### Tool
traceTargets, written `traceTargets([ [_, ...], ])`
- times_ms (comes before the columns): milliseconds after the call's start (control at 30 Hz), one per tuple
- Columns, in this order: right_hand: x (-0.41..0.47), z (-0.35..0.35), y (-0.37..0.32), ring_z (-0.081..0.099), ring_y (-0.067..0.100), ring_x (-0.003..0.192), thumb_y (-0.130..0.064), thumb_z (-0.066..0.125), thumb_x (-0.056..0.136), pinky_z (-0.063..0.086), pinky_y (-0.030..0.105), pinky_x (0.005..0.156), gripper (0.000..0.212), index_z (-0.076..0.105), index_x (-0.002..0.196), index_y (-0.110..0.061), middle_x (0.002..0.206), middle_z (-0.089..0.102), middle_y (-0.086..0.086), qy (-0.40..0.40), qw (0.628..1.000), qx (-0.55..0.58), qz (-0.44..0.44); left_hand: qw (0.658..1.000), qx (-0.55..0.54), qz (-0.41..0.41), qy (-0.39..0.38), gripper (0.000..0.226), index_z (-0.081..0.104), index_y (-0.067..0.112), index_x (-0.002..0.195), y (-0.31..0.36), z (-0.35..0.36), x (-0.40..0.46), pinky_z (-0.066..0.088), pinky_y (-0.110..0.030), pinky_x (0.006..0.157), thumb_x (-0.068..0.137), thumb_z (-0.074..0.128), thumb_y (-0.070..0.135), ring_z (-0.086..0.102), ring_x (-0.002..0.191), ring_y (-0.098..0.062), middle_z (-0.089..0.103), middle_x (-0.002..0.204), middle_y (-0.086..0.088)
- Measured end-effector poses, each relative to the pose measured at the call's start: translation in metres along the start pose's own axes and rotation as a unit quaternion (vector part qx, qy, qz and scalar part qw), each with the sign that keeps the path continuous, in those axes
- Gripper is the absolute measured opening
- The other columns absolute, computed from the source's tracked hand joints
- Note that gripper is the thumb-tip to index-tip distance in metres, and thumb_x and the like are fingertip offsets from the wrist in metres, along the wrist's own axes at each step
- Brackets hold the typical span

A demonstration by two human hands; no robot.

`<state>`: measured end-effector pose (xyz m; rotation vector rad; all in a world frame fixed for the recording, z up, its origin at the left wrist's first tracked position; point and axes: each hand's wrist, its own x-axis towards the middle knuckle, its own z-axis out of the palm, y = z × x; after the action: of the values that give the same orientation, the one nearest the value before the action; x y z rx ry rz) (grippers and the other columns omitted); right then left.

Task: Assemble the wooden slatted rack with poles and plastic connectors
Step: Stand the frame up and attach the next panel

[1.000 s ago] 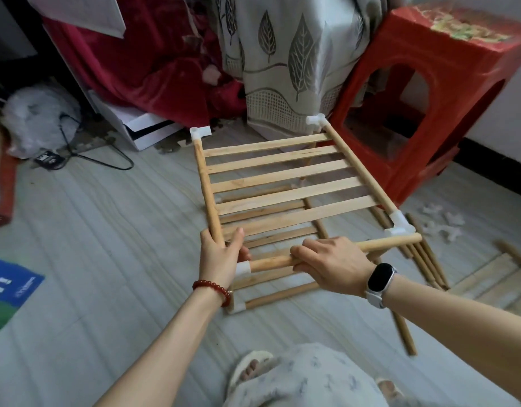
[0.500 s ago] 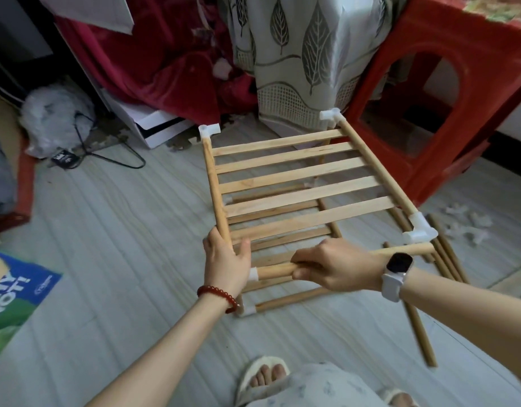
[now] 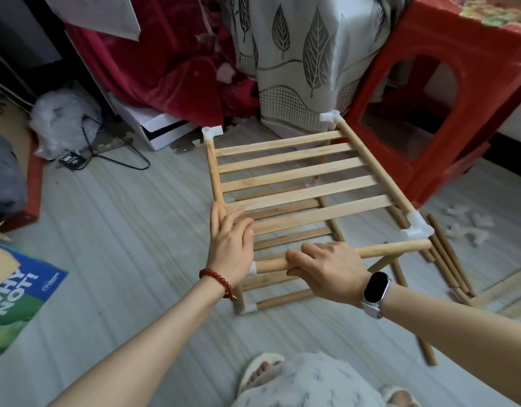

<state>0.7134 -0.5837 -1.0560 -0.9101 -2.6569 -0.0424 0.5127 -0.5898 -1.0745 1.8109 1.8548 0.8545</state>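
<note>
Pale grey plank floor [image 3: 112, 230], cluttered at the far edge: red blanket [image 3: 171, 69], leaf-print grey cloth [image 3: 300, 54], red plastic stool [image 3: 447, 92] at far right. At centre, standing on the floor, the wooden slatted rack [image 3: 300, 183]: light, unfinished wood, upper shelf of flat slats set between two round side rails, a lower slatted tier showing through the gaps. White plastic connectors at the corners: far left [image 3: 212, 132], far right [image 3: 329, 116], near right [image 3: 416, 227]. Along the near edge, a round pole [image 3: 394, 248] running left to right, its left end seated in a white sleeve [image 3: 252, 267], its right end lying just under the near-right connector, not visibly seated. Left hand [image 3: 230, 248] at the near-left corner, fingers fairly straight along the left side rail, thumb over the nearest slat. Right hand [image 3: 327, 268] curled around the pole, left of its middle. Loose poles [image 3: 447, 259] lying on the floor to the right, small white connectors [image 3: 471, 227] scattered beyond.
</note>
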Motion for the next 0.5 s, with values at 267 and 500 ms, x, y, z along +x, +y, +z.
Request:
traceTargets([
  [267, 0.014, -0.004, 0.010, 0.056, 0.024, 0.056, -0.039, 0.045, 0.094, 0.044, 0.034, 0.048, 0.029, 0.064, 0.103, -0.020, 0.073, 0.062, -0.002, -0.136, 0.987, 0.074, 0.040, 1.000, -0.018, 0.004, 0.017, 0.029, 0.060, 0.004, 0.119, -0.002, -0.001, 0.007, -0.001, -0.027, 0.115, 0.096, 0.044, 0.009, -0.006, 0.144, -0.022, 0.051, 0.134, -0.001],
  [500, 0.022, -0.008, 0.013, 0.045, 0.017, 0.061, -0.037, 0.050, 0.094, 0.043, 0.037, 0.062, 0.021, 0.060, 0.089, -0.019, 0.068, 0.049, -0.009, -0.206, 0.962, 0.165, 0.063, 1.000, -0.007, 0.000, -0.008, 0.030, 0.058, 0.007, 0.121, -0.006, -0.002, 0.005, 0.002, -0.036, 0.118, 0.096, 0.045, 0.016, -0.010, 0.143, -0.022, 0.048, 0.136, 0.000],
])
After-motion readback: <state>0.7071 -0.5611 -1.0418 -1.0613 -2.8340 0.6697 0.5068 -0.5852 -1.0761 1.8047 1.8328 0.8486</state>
